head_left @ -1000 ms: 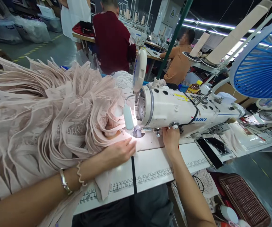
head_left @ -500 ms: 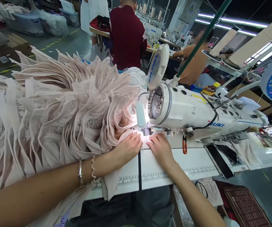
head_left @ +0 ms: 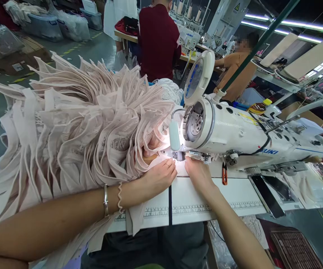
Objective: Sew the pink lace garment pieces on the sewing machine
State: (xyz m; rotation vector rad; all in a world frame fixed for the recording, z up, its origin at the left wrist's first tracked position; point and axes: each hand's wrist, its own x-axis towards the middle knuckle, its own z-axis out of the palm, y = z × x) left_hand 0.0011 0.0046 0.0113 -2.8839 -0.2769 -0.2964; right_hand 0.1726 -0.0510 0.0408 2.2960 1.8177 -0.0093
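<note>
Beside the needle area of a white sewing machine point(head_left: 228, 130), my left hand point(head_left: 160, 175) pinches the edge of a pale pink fabric piece point(head_left: 157, 161). A ring, a bangle and a wavy band are on that arm. My right hand point(head_left: 197, 172) reaches under the machine head, right of the presser foot point(head_left: 179, 155); its fingertips are hidden there. Left of the machine, a big pile of pale pink lace-trimmed fabric pieces point(head_left: 88, 127) stands in folds and spills over the table's front edge. The machine's lamp lights the spot between my hands brightly.
Orange-handled thread snips point(head_left: 224, 174) and a black phone point(head_left: 268, 196) lie on the white table point(head_left: 189, 192), which has a printed ruler and a black strip. A green pole point(head_left: 259, 46) rises behind the machine. A person in dark red point(head_left: 159, 41) sits beyond.
My right hand has pushed forward under the machine head, and its fingers, visible before, are now mostly hidden. My left hand keeps its pinch. The view has turned slightly left.
</note>
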